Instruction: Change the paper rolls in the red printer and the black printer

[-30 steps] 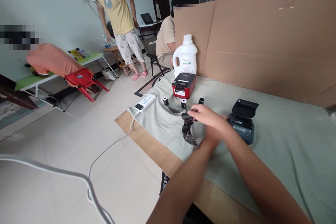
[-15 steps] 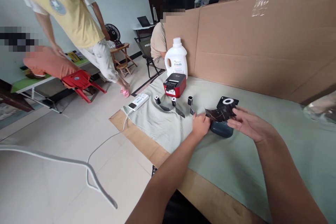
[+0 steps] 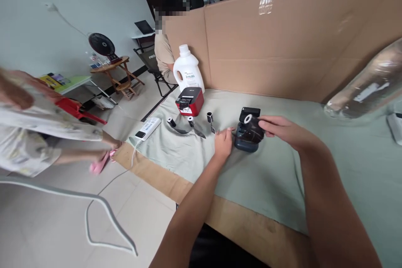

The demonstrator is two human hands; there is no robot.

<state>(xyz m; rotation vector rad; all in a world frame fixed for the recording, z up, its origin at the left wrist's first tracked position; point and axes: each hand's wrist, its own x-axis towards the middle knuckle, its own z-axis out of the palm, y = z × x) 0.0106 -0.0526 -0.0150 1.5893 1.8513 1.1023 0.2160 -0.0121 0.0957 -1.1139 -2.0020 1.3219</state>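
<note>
Head view — right hand [image 3: 282, 130] is finger-pinching one dark roll [image 3: 255, 130] at one open printer [image 3: 246, 146]; left hand [image 3: 223, 144] is curling, hold unclear — three small rolls [image 3: 210, 117] are sitting nearby.

From my end, I have the left arm [image 3: 192, 203] stretched forward, left hand [image 3: 223, 143] curled. My right arm [image 3: 329, 192] angles inward, right hand [image 3: 284, 131] pinching.

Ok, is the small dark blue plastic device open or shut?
Open: its flat black lid stands raised behind the dark blue body.
</note>
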